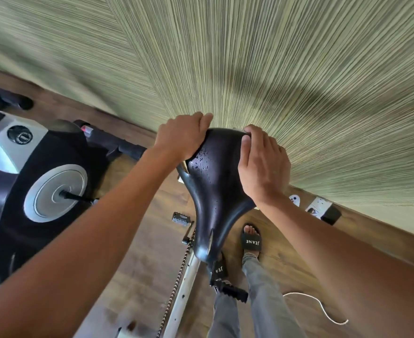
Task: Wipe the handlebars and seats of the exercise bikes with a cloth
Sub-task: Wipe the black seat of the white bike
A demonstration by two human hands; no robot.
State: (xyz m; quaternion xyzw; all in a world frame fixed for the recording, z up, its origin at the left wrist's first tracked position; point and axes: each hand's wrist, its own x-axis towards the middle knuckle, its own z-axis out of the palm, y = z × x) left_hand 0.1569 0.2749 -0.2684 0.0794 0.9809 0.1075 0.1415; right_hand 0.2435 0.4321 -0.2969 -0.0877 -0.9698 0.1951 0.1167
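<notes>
I see bright, even light; soft shadows on the wall [274, 69] above the seat [215, 172], blur far left of it, edges strongly bent.

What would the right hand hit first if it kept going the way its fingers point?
The right hand grips the wide end of the seat; past that edge, the striped green wall looks like the first thing, though its depth behind the seat is unclear.

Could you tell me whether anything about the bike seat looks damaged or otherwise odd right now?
Yes. The seat shows a speckled patch beside the left hand, flaked covering or droplets, I cannot tell which. Both it and the right hand grip the seat's wide end, and no cloth is visible.
</notes>
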